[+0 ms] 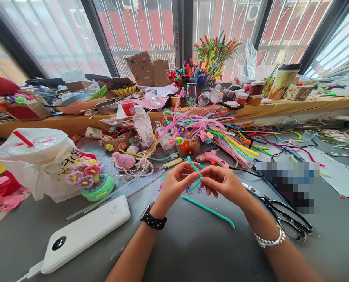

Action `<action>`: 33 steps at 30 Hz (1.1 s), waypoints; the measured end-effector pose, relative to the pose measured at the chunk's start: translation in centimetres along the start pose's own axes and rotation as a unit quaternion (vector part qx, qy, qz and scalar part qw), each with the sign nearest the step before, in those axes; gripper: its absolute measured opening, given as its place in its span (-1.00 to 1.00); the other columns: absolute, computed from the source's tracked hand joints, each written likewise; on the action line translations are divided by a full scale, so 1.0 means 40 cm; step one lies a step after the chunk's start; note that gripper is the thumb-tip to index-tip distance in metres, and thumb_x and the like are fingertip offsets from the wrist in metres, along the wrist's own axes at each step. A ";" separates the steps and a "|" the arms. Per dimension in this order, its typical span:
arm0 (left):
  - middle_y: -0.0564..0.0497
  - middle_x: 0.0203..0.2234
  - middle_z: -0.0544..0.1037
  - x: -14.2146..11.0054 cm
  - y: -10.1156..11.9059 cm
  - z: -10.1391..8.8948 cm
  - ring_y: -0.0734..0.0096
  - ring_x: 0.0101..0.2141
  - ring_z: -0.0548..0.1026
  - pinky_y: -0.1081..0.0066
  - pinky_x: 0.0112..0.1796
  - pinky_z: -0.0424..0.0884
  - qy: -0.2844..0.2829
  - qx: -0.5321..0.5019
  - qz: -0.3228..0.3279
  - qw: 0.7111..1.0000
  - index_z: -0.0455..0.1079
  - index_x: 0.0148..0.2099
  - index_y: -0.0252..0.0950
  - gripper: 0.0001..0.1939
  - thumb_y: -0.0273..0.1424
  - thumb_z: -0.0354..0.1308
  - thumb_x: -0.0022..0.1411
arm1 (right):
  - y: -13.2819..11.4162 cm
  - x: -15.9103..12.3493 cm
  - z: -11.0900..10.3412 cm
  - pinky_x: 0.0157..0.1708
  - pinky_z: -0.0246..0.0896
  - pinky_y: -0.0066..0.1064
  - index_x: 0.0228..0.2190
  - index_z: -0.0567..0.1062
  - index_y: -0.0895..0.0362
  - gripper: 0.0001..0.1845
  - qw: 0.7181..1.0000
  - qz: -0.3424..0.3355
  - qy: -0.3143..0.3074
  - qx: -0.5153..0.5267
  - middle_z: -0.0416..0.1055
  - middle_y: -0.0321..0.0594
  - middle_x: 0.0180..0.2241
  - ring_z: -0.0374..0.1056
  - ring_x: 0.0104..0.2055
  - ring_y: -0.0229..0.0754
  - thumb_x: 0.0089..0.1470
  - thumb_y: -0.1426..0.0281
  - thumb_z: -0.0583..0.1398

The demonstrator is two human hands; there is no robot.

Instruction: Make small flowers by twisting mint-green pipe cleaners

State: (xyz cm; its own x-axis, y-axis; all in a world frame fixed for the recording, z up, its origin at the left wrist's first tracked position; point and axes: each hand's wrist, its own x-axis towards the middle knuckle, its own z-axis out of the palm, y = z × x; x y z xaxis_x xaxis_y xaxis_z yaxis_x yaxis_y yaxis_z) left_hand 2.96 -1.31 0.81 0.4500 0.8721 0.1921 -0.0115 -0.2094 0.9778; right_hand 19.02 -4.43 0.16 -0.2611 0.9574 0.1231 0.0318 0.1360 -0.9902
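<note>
Between my two hands, over the middle of the grey table, is a bent green pipe cleaner (194,166) whose strands cross at my fingertips. My left hand (179,181) pinches it from the left, thumb and fingers closed. From the right, my right hand (221,181) pinches the same piece at the crossing, its other fingers curled. Just below my hands a straight green pipe cleaner (209,211) lies on the table, bent slightly at its right end. Small purple bits are scattered beneath my fingers. A pink glue gun (212,158) rests right behind my hands.
Black-handled scissors (286,219) lie beside my right forearm, near a phone (280,188). A white power bank (86,235) and a bagged drink cup (42,156) are at left. Behind, a pile of coloured pipe cleaners (233,145) spreads beneath a cluttered ledge (318,105).
</note>
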 end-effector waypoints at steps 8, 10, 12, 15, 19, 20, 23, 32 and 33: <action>0.02 -0.53 0.40 -0.003 -0.014 0.012 0.43 -0.45 0.34 0.47 -0.40 0.26 0.032 -0.019 -0.020 0.999 0.40 -0.50 -0.36 -0.78 -0.28 0.14 -0.01 | -0.001 0.003 0.021 -0.66 0.05 -0.58 -0.52 0.35 0.18 -0.78 0.999 0.000 0.019 -0.029 0.23 -0.41 -0.66 0.16 -0.65 -0.43 -0.10 0.26 0.18; 0.02 -0.52 0.39 -0.005 -0.015 0.016 0.43 -0.43 0.34 0.47 -0.38 0.25 0.034 -0.022 -0.018 0.999 0.40 -0.52 -0.36 -0.76 -0.27 0.13 0.00 | 0.001 0.004 0.021 -0.67 0.02 -0.57 -0.53 0.34 0.18 -0.76 0.999 0.003 0.026 -0.039 0.22 -0.41 -0.67 0.16 -0.66 -0.42 -0.09 0.25 0.17; 0.02 -0.52 0.39 -0.007 -0.015 0.020 0.44 -0.42 0.33 0.46 -0.37 0.25 0.035 -0.030 -0.016 0.999 0.39 -0.52 -0.36 -0.76 -0.27 0.11 0.02 | 0.004 0.004 0.021 -0.70 -0.03 -0.57 -0.53 0.33 0.18 -0.75 0.999 0.011 0.023 -0.042 0.24 -0.40 -0.69 0.13 -0.68 -0.42 -0.08 0.23 0.16; 0.03 -0.54 0.37 -0.010 -0.015 0.028 0.45 -0.44 0.33 0.45 -0.37 0.26 0.042 -0.060 -0.025 0.997 0.36 -0.47 -0.37 -0.78 -0.28 0.09 0.03 | 0.007 0.004 0.019 -0.74 -0.08 -0.59 -0.52 0.30 0.17 -0.75 0.999 0.017 0.016 -0.038 0.26 -0.39 -0.71 0.11 -0.71 -0.42 -0.05 0.23 0.14; 0.05 -0.54 0.34 -0.013 -0.011 0.038 0.47 -0.46 0.32 0.44 -0.37 0.27 0.055 -0.089 -0.033 0.994 0.31 -0.47 -0.37 -0.78 -0.29 0.09 0.04 | 0.005 0.006 0.020 -0.75 -0.05 -0.61 -0.55 0.26 0.17 -0.75 0.999 0.013 0.010 -0.028 0.24 -0.40 -0.72 0.15 -0.70 -0.41 -0.05 0.25 0.13; 0.06 -0.55 0.33 -0.014 -0.009 0.040 0.48 -0.46 0.32 0.45 -0.37 0.27 0.059 -0.091 -0.034 0.994 0.30 -0.47 -0.37 -0.78 -0.29 0.08 0.04 | 0.003 0.007 0.020 -0.75 -0.04 -0.61 -0.55 0.25 0.17 -0.75 1.000 0.013 0.010 -0.026 0.23 -0.41 -0.72 0.16 -0.70 -0.41 -0.05 0.25 0.13; 0.07 -0.56 0.31 -0.015 -0.007 0.044 0.51 -0.47 0.30 0.46 -0.37 0.27 0.068 -0.100 -0.035 0.992 0.28 -0.48 -0.37 -0.80 -0.32 0.08 0.05 | 0.001 0.008 0.020 -0.75 -0.04 -0.62 -0.56 0.24 0.16 -0.76 1.000 0.014 0.003 -0.020 0.21 -0.43 -0.72 0.17 -0.70 -0.42 -0.05 0.27 0.14; 0.10 -0.59 0.29 -0.015 -0.015 0.044 0.54 -0.51 0.27 0.48 -0.41 0.25 0.073 -0.100 -0.032 0.992 0.25 -0.50 -0.35 -0.80 -0.33 0.07 0.06 | 0.002 0.010 0.015 -0.74 -0.04 -0.62 -0.54 0.25 0.17 -0.77 0.999 0.024 -0.037 -0.016 0.22 -0.42 -0.73 0.14 -0.70 -0.42 -0.04 0.26 0.13; 0.10 -0.59 0.29 -0.014 -0.016 0.043 0.54 -0.51 0.27 0.48 -0.41 0.25 0.077 -0.091 -0.030 0.992 0.25 -0.50 -0.35 -0.80 -0.32 0.07 0.06 | 0.002 0.009 0.016 -0.75 -0.05 -0.61 -0.54 0.25 0.17 -0.77 0.999 0.025 -0.039 -0.019 0.22 -0.42 -0.74 0.12 -0.71 -0.43 -0.03 0.26 0.12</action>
State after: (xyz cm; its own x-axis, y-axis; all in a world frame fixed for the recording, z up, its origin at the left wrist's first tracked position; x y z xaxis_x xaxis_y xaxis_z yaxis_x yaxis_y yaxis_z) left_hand 4.25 -2.42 -0.08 0.3139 0.9406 0.1291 -0.1553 -0.0833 0.9844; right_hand 18.31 -4.23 0.10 -0.3331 0.9405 0.0668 0.0830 0.0999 -0.9915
